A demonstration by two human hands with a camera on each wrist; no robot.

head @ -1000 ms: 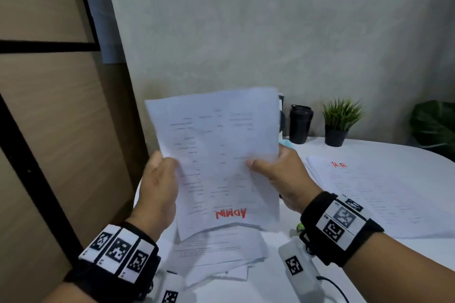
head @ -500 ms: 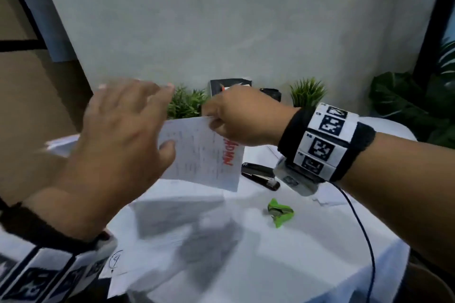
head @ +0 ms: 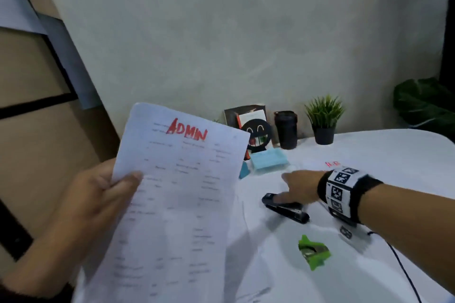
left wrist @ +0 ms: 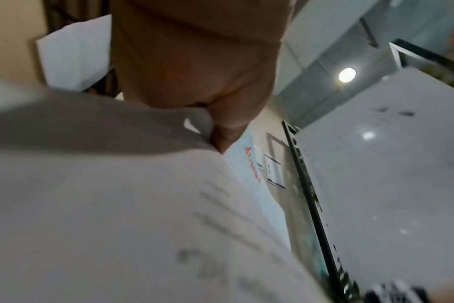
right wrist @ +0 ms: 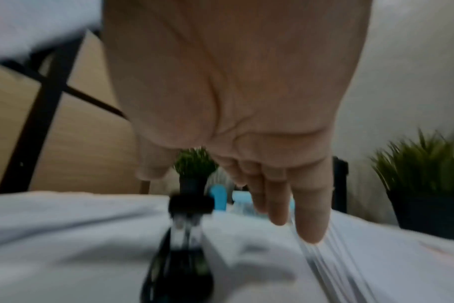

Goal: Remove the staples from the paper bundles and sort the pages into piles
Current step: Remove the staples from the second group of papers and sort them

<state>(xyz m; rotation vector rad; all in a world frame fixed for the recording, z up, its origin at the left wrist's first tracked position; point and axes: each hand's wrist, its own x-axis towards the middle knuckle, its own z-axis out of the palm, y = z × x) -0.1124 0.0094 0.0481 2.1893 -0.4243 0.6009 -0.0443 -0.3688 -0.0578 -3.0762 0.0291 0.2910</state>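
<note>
My left hand [head: 98, 194] grips a printed paper bundle [head: 177, 204] headed ADMIN in red, thumb on its front left edge, held upright above the white table [head: 394, 155]. The left wrist view shows the thumb [left wrist: 228, 123] pinching that bundle [left wrist: 117, 205]. My right hand [head: 299, 188] reaches out over a black stapler [head: 285, 208] lying on the table, fingers straight and relaxed; the right wrist view shows those fingers [right wrist: 285, 194] spread above the stapler [right wrist: 182, 256], holding nothing. A green staple remover [head: 314, 252] lies nearer me. A sheet marked in red [head: 331, 163] lies beyond the right wrist.
At the table's back stand a black cup [head: 285, 129], a small potted plant [head: 323, 119], a blue tray [head: 268, 158] and a holder with a smiling face [head: 256, 130]. A wood-panelled wall [head: 37, 130] rises on the left. A cable [head: 403, 270] runs from my right wrist.
The ADMIN bundle has been turned upright and passed to my left hand alone. My right hand let go of it and moved down over the black stapler.
</note>
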